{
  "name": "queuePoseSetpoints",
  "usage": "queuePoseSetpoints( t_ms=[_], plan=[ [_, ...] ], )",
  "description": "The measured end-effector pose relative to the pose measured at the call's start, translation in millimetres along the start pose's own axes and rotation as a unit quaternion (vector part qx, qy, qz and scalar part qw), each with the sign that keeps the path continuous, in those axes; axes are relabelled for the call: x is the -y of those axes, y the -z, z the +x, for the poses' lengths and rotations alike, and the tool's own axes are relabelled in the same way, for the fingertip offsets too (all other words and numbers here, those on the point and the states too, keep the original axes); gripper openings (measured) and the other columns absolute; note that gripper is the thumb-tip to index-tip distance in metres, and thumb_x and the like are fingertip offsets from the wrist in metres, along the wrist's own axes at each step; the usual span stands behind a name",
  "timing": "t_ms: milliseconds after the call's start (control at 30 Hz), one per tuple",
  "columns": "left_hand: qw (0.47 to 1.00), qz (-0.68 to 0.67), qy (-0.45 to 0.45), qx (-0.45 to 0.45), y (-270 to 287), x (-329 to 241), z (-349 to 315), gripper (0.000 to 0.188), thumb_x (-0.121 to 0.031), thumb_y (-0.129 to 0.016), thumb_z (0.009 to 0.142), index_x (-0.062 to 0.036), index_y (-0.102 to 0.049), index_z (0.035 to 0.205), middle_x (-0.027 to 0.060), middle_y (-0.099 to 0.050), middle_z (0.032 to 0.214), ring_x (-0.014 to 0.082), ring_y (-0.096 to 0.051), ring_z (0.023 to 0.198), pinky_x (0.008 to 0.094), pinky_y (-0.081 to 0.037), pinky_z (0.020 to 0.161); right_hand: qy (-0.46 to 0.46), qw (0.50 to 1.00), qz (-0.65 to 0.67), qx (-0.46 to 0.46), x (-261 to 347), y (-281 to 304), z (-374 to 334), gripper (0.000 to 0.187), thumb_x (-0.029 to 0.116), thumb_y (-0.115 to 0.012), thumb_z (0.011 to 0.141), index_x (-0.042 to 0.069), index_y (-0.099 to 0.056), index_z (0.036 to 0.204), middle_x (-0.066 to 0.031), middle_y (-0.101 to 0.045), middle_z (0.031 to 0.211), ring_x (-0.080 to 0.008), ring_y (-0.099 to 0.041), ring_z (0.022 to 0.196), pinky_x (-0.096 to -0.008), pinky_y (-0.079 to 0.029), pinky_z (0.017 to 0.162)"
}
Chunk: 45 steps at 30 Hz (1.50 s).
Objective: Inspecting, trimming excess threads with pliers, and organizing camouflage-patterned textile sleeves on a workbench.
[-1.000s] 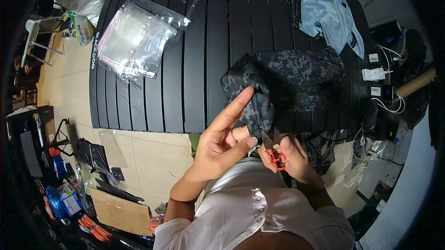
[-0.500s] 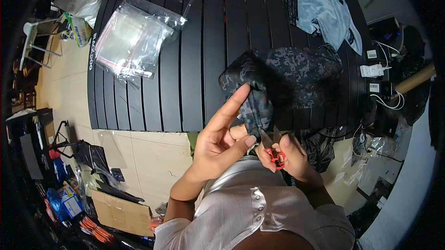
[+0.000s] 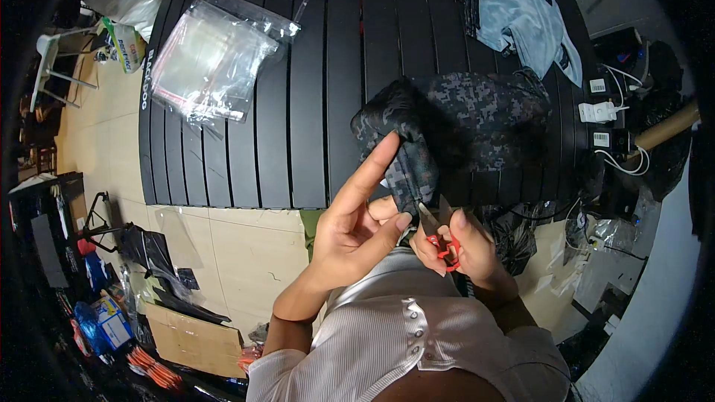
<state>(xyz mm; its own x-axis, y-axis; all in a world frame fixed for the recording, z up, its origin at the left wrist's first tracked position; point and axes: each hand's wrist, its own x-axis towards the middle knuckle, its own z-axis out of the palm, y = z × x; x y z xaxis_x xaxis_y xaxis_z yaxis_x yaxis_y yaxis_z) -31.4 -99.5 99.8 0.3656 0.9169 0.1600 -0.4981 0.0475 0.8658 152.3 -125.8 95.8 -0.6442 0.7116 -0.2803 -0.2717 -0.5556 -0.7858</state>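
Observation:
Dark digital-camouflage fabric (image 3: 484, 115) lies across the table's near right part, and one end hangs over the front edge. My left hand (image 3: 354, 234) grips that hanging end between the thumb and curled fingers, its index finger stretched along the cloth. In my right hand (image 3: 473, 249) is a small pair of scissors (image 3: 445, 251) with red handles. Their blades stand apart and point away from me, close beside the fabric's lower edge. Whether a blade touches the cloth I cannot tell.
On the black slatted table (image 3: 305, 104), clear plastic bags (image 3: 216, 55) lie at the left. Folded light-blue fabric (image 3: 521, 18) rests at the far right. White chargers and cables (image 3: 599, 112) sit by the right edge. A cardboard piece (image 3: 195, 339) is on the floor at lower left.
The scissors have shifted slightly upward along the fabric's edge, their blades still apart. My left hand keeps its hold with almost no movement.

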Motion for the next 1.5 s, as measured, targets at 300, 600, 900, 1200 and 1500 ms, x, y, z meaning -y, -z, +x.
queuePoseSetpoints(
  t_ms=[300,600,900,1200,1500],
  plan=[
    [1.0,-0.008,0.004,0.001,-0.3,0.0,0.8,0.07,0.02,-0.041,0.082,0.0008,-0.012,0.143,0.0111,-0.013,0.15,0.0205,-0.045,0.122,0.0225,-0.041,0.092,0.101,0.984,-0.135,-0.052,1.5,-6.6,6.8,0.057,0.053,-0.026,0.094,0.003,-0.05,0.081,-0.0001,-0.043,0.058,-0.0088,-0.039,0.049,-0.0243,-0.031,0.046],
    [0.999,0.037,0.027,-0.013,-1.2,1.8,0.3,0.07,0.02,-0.041,0.081,0.0004,-0.016,0.143,0.0083,-0.016,0.15,0.0097,-0.05,0.113,0.0166,-0.042,0.081,0.194,0.951,-0.225,-0.087,2.5,-4.0,7.4,0.044,0.041,-0.034,0.095,0.001,-0.05,0.083,-0.0033,-0.045,0.059,-0.0104,-0.041,0.049,-0.0259,-0.034,0.047],
    [0.996,-0.038,0.069,-0.053,1.5,0.2,0.5,0.07,0.019,-0.044,0.08,0.0006,-0.017,0.142,0.0096,-0.016,0.15,0.009,-0.05,0.112,0.0139,-0.042,0.071,0.297,0.898,-0.217,-0.241,-8.7,0.4,9.5,0.049,0.05,-0.042,0.09,0.002,-0.041,0.079,-0.0035,-0.041,0.061,-0.0129,-0.038,0.053,-0.0257,-0.029,0.05],
    [0.998,0.02,0.038,-0.055,-3.5,5.8,3.3,0.07,0.019,-0.042,0.081,-0.0006,-0.015,0.143,0.0093,-0.014,0.151,0.0126,-0.046,0.119,0.0161,-0.04,0.084,0.277,0.742,-0.521,-0.319,-11.9,-5.4,13.1,0.039,0.023,-0.076,0.074,-0.001,-0.051,0.091,-0.0051,-0.057,0.063,-0.0109,-0.055,0.05,-0.0235,-0.045,0.046],
    [0.997,0.056,0.035,-0.03,-8.5,12.3,3.6,0.068,0.019,-0.04,0.08,0.0006,-0.019,0.142,0.0105,-0.019,0.149,0.0111,-0.046,0.117,0.0172,-0.037,0.087,0.282,0.711,-0.542,-0.349,-11.4,-5.7,14.5,0.038,0.023,-0.075,0.075,-0.002,-0.052,0.092,-0.0056,-0.057,0.064,-0.0112,-0.055,0.051,-0.0236,-0.045,0.047]
  ],
)
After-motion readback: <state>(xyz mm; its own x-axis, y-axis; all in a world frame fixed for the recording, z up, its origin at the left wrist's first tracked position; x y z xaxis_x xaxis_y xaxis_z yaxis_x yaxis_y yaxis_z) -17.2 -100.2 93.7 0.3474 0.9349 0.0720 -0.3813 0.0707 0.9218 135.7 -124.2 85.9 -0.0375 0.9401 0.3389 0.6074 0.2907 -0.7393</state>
